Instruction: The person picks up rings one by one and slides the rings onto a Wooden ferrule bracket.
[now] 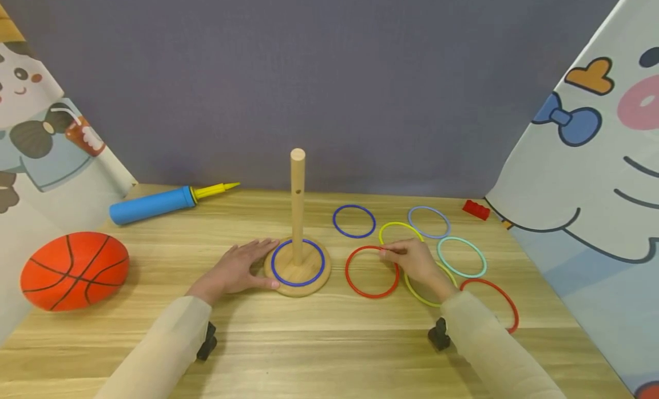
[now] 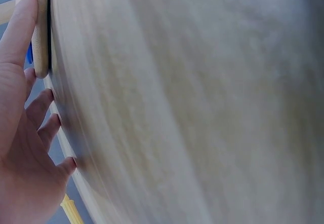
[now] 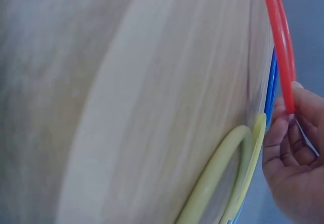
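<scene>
A round wooden base (image 1: 311, 267) carries an upright wooden peg (image 1: 297, 204), with a dark blue ring (image 1: 298, 284) lying around the peg's foot. My left hand (image 1: 237, 270) rests at the base's left side, thumb and fingers spread along its edge. To the right, my right hand (image 1: 417, 262) pinches a red ring (image 1: 347, 270) between thumb and fingertips at its right rim. In the right wrist view the pinched red ring (image 3: 280, 36) is raised off the table. Beneath my right hand lies a yellow-green ring (image 1: 422, 301), partly hidden.
Around my right hand lie a dark blue ring (image 1: 352, 236), a yellow ring (image 1: 396, 223), a light blue ring (image 1: 429, 207), a mint ring (image 1: 484, 264) and another red ring (image 1: 509, 302). A red block (image 1: 476, 210), blue pump (image 1: 154, 206) and orange ball (image 1: 74, 271) sit farther out.
</scene>
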`<state>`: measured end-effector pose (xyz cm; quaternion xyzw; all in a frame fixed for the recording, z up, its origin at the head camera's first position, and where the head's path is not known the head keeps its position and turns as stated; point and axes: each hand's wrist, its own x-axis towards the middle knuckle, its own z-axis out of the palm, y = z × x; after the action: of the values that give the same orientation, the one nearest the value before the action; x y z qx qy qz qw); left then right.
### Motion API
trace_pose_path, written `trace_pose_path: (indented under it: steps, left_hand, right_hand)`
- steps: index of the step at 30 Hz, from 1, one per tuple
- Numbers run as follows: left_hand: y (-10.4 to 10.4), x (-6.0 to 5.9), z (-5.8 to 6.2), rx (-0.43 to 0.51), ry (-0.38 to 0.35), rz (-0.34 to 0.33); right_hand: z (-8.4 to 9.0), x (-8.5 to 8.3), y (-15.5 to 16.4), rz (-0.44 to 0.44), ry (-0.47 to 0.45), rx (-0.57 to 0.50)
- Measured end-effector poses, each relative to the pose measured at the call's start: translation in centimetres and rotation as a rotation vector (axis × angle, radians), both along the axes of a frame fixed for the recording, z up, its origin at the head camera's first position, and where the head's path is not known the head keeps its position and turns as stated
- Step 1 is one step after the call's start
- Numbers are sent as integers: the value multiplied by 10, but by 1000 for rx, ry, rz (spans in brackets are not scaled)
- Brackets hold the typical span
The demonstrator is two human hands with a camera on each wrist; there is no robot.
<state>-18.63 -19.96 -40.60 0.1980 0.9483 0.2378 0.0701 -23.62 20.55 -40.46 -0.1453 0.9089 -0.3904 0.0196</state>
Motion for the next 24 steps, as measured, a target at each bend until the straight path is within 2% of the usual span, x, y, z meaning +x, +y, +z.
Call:
trace_pose_path:
  steps: [8, 14, 19, 24]
  left_hand:
    - [0, 0, 0, 13, -2, -2]
    - [1, 0, -1, 8, 2, -4]
    - [0, 0, -1, 7, 1, -1]
    - [-1, 0, -1, 9, 5, -4]
  right_hand:
    - [-1, 0, -1, -48, -45, -50]
    - [5, 1, 1, -63, -25, -21]
    - [20, -1, 4, -46, -29, 7]
    - [46, -5, 10, -50, -59, -15]
